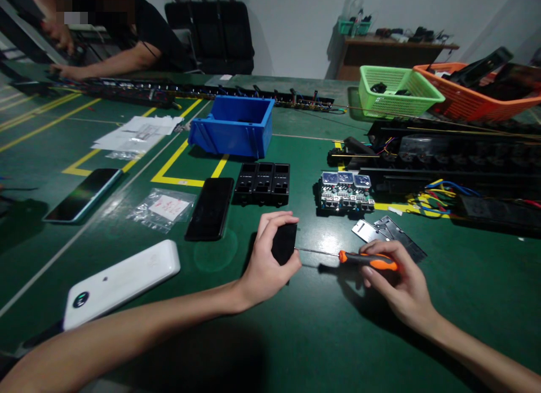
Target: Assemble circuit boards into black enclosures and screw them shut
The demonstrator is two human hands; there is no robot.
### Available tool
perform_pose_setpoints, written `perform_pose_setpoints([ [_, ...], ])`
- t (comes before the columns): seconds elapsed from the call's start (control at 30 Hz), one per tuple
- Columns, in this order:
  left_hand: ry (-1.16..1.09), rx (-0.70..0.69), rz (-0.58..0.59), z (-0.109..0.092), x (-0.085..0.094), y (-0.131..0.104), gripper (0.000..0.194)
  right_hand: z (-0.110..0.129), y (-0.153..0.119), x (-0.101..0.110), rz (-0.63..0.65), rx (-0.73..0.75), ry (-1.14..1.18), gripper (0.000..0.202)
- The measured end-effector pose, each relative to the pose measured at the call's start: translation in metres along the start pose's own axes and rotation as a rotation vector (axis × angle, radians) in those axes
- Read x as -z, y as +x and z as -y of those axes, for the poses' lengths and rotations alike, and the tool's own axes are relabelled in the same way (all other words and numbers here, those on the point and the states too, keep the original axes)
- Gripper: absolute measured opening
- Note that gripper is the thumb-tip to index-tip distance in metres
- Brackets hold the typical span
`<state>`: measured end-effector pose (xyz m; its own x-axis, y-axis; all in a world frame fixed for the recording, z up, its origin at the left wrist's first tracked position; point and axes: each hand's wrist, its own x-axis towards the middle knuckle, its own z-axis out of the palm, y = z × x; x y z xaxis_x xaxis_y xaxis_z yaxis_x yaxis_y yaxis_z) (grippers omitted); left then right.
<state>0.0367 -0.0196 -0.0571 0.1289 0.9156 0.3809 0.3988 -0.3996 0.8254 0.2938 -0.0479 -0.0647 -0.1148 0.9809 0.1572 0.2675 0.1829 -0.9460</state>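
Note:
My left hand [270,263] is wrapped round a flat black plastic part [284,243], held up off its edge above the green table. In my right hand [399,280] is an orange and black screwdriver [372,261], lying nearly level. Its thin tip meets the right edge of the black part; the exact contact point is too small to make out. Behind my left hand stand black plastic housings [262,183] side by side. Circuit boards with small screens [346,190] lie behind the screwdriver, and flat black and silver plates [391,235] rest just beyond my right hand.
A blue bin [232,128] stands behind the housings. To the left lie a black phone [209,208], a plastic bag [163,208], another phone [84,195] and a white power bank [122,283]. Black wired assemblies [448,162] and baskets [397,94] line the right. A co-worker [127,49] works across the table.

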Motion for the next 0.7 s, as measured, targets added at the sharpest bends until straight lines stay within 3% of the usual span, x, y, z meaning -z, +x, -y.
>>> perform_pose_setpoints([
  [0.17, 0.014, -0.008, -0.005, 0.0002, -0.0005, -0.0002, 0.046, 0.0007, 0.0003, 0.0016, -0.018, -0.001, -0.11, 0.014],
  [0.5, 0.015, -0.006, 0.004, 0.0006, -0.0012, -0.0024, 0.046, -0.0009, 0.0005, 0.0006, 0.127, -0.21, 0.043, 0.026],
  [0.7, 0.002, 0.001, 0.003, 0.0001, -0.0009, -0.0007, 0.046, -0.0004, 0.0015, -0.0016, 0.005, 0.004, 0.026, 0.024],
])
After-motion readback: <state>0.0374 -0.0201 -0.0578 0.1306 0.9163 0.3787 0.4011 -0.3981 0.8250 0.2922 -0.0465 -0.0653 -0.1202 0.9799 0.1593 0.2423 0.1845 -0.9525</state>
